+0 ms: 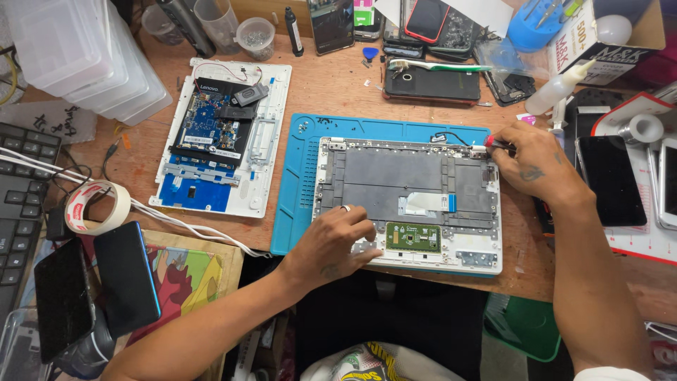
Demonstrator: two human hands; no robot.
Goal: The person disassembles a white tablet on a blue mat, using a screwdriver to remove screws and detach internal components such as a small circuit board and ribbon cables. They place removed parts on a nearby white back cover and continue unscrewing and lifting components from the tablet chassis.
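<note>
one laptop shell (395, 176) lies under both hands, on one blue mat (296, 183). left hand (335, 243) presses flat; right hand (525, 162) pinches one red-tipped tool (493, 143). second shell (218, 137) sits beyond the left hand.

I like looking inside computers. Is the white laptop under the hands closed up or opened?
Opened. The laptop shell lies on the blue mat with its cover off, showing the green touchpad board. The left hand rests on it; the right hand works its corner.

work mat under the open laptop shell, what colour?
Blue; the mat shows plainly in the head view, under the white laptop shell.
</note>
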